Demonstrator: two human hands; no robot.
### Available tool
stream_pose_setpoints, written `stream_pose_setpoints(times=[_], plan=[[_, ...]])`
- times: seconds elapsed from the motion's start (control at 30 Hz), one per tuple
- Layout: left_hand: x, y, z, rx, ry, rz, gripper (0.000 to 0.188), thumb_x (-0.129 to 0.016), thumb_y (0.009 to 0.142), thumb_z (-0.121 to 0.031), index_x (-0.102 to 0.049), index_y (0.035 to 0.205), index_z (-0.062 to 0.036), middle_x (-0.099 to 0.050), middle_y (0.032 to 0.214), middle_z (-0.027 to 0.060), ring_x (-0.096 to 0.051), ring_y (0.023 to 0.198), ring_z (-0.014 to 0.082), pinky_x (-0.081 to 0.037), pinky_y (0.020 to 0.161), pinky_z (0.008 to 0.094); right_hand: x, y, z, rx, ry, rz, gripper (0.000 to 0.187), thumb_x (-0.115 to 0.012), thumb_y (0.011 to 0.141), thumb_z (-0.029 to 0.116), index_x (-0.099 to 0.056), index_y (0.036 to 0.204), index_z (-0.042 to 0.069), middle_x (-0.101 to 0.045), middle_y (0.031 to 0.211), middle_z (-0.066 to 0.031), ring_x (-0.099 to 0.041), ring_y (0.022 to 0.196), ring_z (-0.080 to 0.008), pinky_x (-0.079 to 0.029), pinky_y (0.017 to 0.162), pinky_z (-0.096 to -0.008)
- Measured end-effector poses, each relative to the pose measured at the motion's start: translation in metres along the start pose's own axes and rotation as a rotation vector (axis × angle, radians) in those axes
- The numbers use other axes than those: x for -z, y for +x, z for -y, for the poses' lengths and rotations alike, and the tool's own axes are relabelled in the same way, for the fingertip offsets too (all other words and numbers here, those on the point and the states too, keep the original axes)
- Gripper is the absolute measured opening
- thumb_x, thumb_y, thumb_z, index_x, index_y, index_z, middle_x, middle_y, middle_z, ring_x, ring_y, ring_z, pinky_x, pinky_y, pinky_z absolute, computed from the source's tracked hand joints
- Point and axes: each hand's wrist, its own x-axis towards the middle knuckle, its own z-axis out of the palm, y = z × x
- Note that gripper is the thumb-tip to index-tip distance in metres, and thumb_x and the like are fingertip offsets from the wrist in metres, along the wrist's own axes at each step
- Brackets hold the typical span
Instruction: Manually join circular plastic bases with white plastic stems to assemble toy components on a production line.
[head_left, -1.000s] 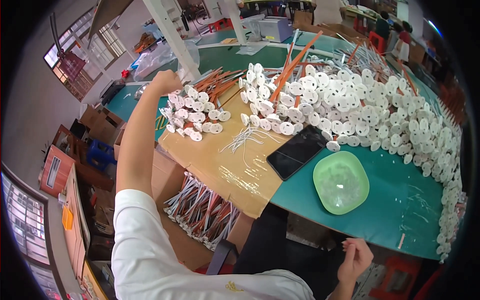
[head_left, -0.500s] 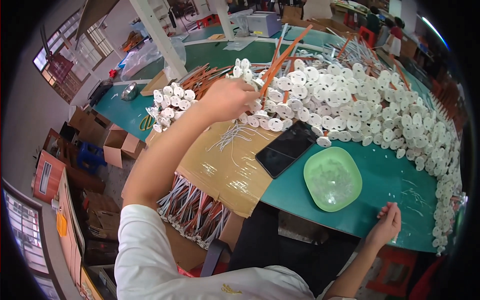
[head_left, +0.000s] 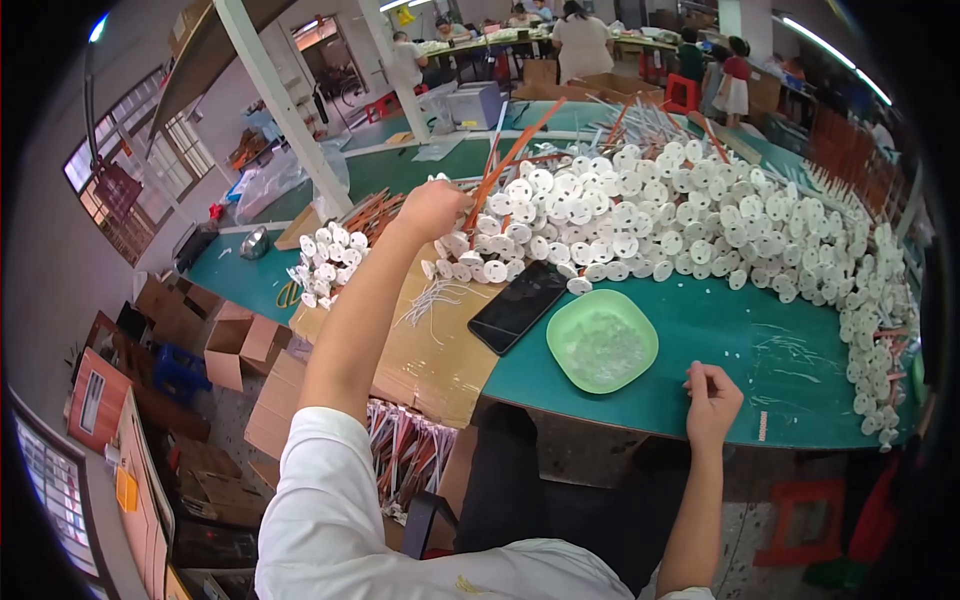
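Observation:
My left hand [head_left: 437, 210] reaches across to the near left part of a big heap of white round discs with holes [head_left: 600, 205]. Its fingers are bent and closed, and their tips are hidden, so what they grip does not show. Orange strips [head_left: 505, 160] stick up from the heap beside it. Close to the table's front edge, my right hand [head_left: 712, 405] is held with curled fingers pressed together. Anything between them is too small to make out. Left of it sits a light green bowl [head_left: 635, 368] with small clear pieces inside.
A black phone [head_left: 518, 305] lies on cardboard [head_left: 420, 370] and the green table [head_left: 690, 320]. Thin white strips [head_left: 432, 298] lie near it. Below the cardboard stands a box of orange and white strips [head_left: 405, 450]. A metal bowl [head_left: 255, 243] is far left. People work at the back.
The view has tilted up and shifted right. My left hand stays at the heap, its arm stretched further forward. My right hand has turned and moved closer to the green bowl.

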Motion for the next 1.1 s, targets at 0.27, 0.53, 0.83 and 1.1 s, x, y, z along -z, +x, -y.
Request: stream_pose_setpoints(times=[0.27, 0.53, 0.83, 1.1], plan=[[0.034, -0.010, -0.007, -0.084, -0.023, -0.222, 0.018, -0.071, 0.074, -0.010, -0.072, 0.091, -0.0060, -0.069, 0.085, 0.0123, -0.066, 0.078, 0.0304, -0.053, 0.072, 0.0391, 0.005, -0.003, 0.007, 0.018, -0.009, 0.020, 0.020, -0.063, 0.091, 0.012, -0.065, 0.078, -0.003, -0.059, 0.065, -0.0009, -0.052, 0.059, -0.0055, -0.040, 0.055, -0.0204], [0.052, -0.126, -0.181, 0.473, -1.347, -0.661, 0.007, -0.065, 0.086, 0.003, -0.064, 0.093, 0.0045, -0.070, 0.087, 0.0139, -0.068, 0.078, 0.0178, -0.053, 0.069, 0.0261, -0.006, -0.058, 0.027, 0.205, 0.031, -0.196, 0.005, -0.066, 0.086, 0.002, -0.065, 0.085, -0.002, -0.063, 0.077, -0.0041, -0.055, 0.067, -0.0078, -0.044, 0.061, -0.0210], [0.032, -0.271, -0.362, 0.278, -2.076, -0.600, 0.023, -0.060, 0.086, 0.012, -0.043, 0.093, -0.0030, -0.065, 0.103, 0.0255, -0.068, 0.090, 0.0250, -0.057, 0.076, 0.0321, -0.020, -0.176, 0.091, 0.542, 0.333, 0.253, 0.033, -0.079, 0.065, -0.002, -0.068, 0.096, -0.005, -0.071, 0.089, -0.0131, -0.068, 0.090, -0.0338, -0.055, 0.080, -0.0375], [0.047, -0.313, -0.390, 0.497, -1.879, -0.392, 0.018, -0.065, 0.079, 0.011, -0.051, 0.084, 0.0003, -0.069, 0.096, 0.0156, -0.068, 0.082, 0.0154, -0.056, 0.073, 0.0278, -0.004, -0.207, 0.093, 0.630, 0.272, 0.221, 0.029, -0.078, 0.057, -0.002, -0.068, 0.083, 0.000, -0.070, 0.079, -0.0131, -0.071, 0.071, -0.0261, -0.059, 0.062, -0.0307]])
